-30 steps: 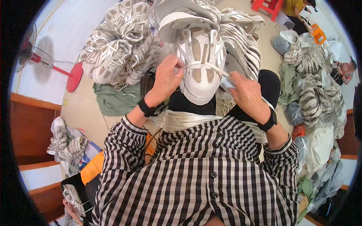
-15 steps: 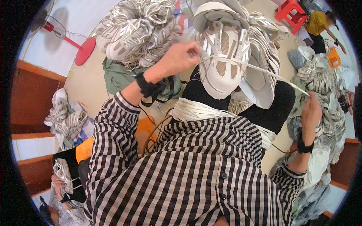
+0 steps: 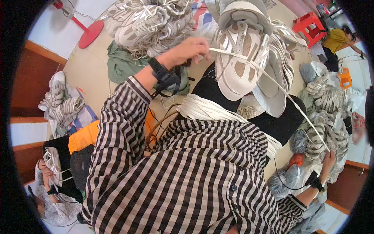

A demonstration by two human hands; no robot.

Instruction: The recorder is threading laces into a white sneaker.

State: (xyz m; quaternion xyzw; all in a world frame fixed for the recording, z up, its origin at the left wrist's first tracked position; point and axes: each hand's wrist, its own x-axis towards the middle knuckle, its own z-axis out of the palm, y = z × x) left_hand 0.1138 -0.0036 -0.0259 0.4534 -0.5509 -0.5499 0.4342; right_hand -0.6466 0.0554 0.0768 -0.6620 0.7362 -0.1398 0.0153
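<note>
**White lace drawn out over a shoe between two spread hands**

The fingers of the left hand are drawn together on one end of the lace, their tips slightly blurred, just beside the upper left flank of the shoe. The fingers of the right hand close narrowly on the other part, far out to the lower right. Between them the lace crosses the front of the shoe, then slants down in a long, nearly straight run to the right hand.

The shoe is off-white with tan mesh panels, its toe toward the wearer. It lies over black cloth at the lap – another pale shoe piece sits behind it, and a stack of similar pieces fans out along its right side. Nearer the body, a thick bundle of white laces stretches across the lap, against a black-and-white checked shirt. Both wrists carry black bands.

Farther out, a large heap of shoes stands at the upper left, with green cloth below it and a round red base on the tiled floor. A smaller heap lies at the left. At the lower left, another person's hand touches a pale shoe with loose laces. A long heap of shoes runs down the right; a red stool and a person in a yellow top are at the upper right.
</note>
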